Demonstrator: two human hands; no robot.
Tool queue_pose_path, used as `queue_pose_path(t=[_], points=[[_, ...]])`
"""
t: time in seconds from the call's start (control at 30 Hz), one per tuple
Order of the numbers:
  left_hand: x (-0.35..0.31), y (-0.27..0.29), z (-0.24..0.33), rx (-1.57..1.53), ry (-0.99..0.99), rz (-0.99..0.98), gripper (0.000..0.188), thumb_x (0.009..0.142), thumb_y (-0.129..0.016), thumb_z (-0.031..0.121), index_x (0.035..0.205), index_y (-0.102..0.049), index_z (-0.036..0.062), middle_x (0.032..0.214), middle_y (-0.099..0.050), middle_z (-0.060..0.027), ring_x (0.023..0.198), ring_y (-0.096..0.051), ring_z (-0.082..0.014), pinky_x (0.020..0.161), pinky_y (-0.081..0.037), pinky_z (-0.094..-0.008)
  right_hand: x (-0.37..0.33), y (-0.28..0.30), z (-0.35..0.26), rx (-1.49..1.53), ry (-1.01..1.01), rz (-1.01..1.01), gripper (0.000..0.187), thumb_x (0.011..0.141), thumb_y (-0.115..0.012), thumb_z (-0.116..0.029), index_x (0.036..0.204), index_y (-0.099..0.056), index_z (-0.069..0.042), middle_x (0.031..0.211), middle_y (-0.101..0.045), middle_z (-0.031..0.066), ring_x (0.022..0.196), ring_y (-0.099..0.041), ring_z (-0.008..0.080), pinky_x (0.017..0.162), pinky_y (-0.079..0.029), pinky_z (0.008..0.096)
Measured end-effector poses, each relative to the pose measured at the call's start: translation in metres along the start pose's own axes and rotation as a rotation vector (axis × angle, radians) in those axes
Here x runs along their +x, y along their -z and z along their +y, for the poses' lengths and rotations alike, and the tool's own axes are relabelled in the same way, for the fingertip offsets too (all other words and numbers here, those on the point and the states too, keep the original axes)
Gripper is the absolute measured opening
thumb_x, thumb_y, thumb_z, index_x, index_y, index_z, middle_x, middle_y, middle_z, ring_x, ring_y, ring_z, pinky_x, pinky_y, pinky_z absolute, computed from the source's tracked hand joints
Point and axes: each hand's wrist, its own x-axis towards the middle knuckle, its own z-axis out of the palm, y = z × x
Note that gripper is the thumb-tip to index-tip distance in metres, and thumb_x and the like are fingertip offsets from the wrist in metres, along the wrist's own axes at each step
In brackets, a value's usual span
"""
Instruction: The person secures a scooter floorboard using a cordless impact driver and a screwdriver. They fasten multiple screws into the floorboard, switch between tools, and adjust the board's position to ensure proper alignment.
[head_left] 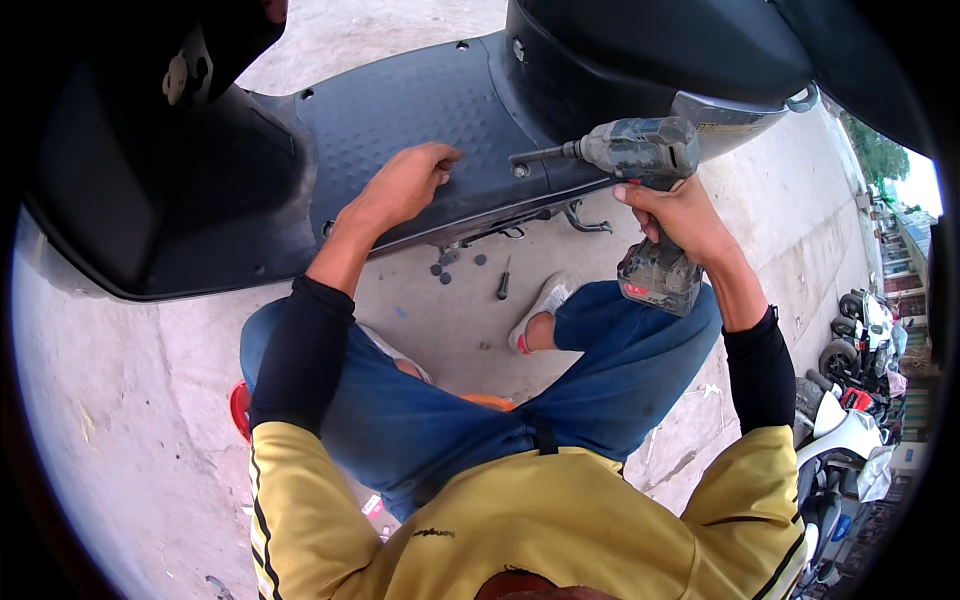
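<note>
A cordless impact driver [632, 146] with a long socket bit is held by its grip in my right hand [685, 218], over the right part of a scooter's dark footboard [400, 110]. The bit points left, and its end is beside a bolt [520, 171] at the board's near right corner; I cannot tell whether they touch. My left hand [408, 183] is over the middle of the footboard's near side, fingers curled together. Whatever they might pinch is hidden. Another fastener hole [327, 228] shows by my left wrist.
On the ground below lie a screwdriver [504, 281] and several dark round caps [446, 257]. The scooter's seat body [640, 50] rises at the far right, its front panel [160, 200] at the left. A red object [240, 409] is beside my left leg. Parked scooters [850, 420] stand at the right.
</note>
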Motion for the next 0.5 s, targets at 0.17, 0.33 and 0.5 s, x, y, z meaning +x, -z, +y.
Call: queue_pose_path(t=[0.17, 0.33, 0.5], points=[[-0.006, 0.001, 0.010, 0.006, -0.053, 0.017, 0.034, 0.095, -0.061, 0.000, 0.128, -0.066, -0.0043, 0.119, -0.072, -0.0235, 0.115, -0.067, -0.0421, 0.098, -0.052, -0.0476, 0.013, 0.000, 0.010, -0.077, 0.002, -0.033, 0.016, 0.094, -0.077, -0.013, 0.087, -0.065, -0.006, 0.059, -0.054, -0.0024, 0.047, -0.049, 0.0066, 0.048, -0.039, 0.0253], [-0.001, -0.004, 0.011, -0.042, -0.044, -0.022, 0.034, 0.096, -0.062, 0.004, 0.130, -0.064, -0.0047, 0.120, -0.072, -0.0244, 0.115, -0.067, -0.0407, 0.097, -0.052, -0.0460, 0.007, -0.004, 0.016, 0.036, -0.070, -0.008, 0.017, 0.093, -0.078, -0.015, 0.088, -0.064, -0.006, 0.062, -0.055, -0.0021, 0.049, -0.050, 0.0067, 0.048, -0.040, 0.0248], [-0.002, -0.009, 0.035, -0.525, 0.078, 0.059, 0.039, 0.100, -0.066, 0.012, 0.136, -0.062, -0.0042, 0.124, -0.073, -0.0209, 0.118, -0.070, -0.0326, 0.101, -0.053, -0.0420, -0.016, -0.010, 0.024, 0.439, -0.078, -0.030, 0.020, 0.093, -0.078, -0.018, 0.094, -0.064, -0.004, 0.066, -0.055, 0.0004, 0.051, -0.050, 0.0096, 0.052, -0.041, 0.0266]])
